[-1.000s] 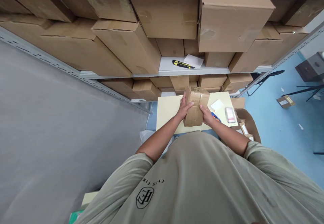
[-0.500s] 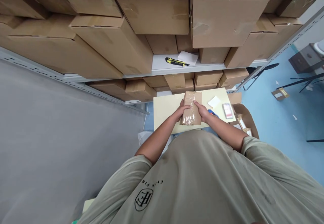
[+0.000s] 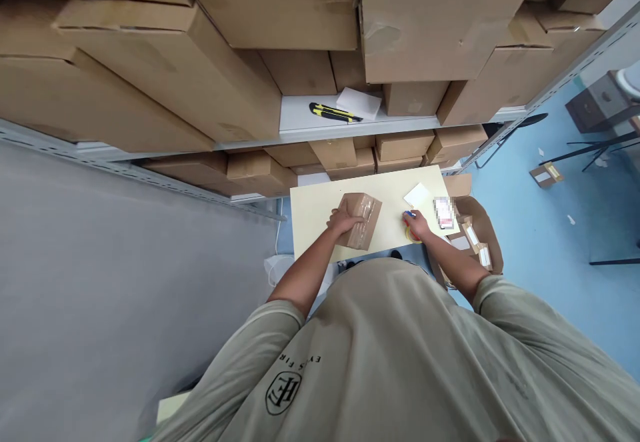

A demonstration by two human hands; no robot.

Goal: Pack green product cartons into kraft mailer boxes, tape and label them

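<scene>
My left hand (image 3: pixel 343 221) grips a small cardboard box (image 3: pixel 369 219) by its left side, thumb across the top. Shiny clear tape runs along the box, which is turned at an angle over the cream tabletop (image 3: pixel 313 205). To the right, my right hand (image 3: pixel 419 226) is closed on a tape dispenser (image 3: pixel 411 215) with blue and red parts and a yellowish roll. A white card (image 3: pixel 417 195) lies just beyond that hand. Right of it is a blurred-out label sheet (image 3: pixel 444 213).
A shelf (image 3: pixel 300 125) full of cardboard boxes rises behind the table; a yellow-black utility knife (image 3: pixel 335 113) and white paper (image 3: pixel 359 103) lie on it. A large open carton (image 3: pixel 487 229) with small boxes stands at the table's right. A grey wall (image 3: pixel 125 282) closes off the left.
My right hand has left the box, moved right and taken hold of the tape dispenser. My left hand has shifted the box slightly left and turned it. The view has shifted a little.
</scene>
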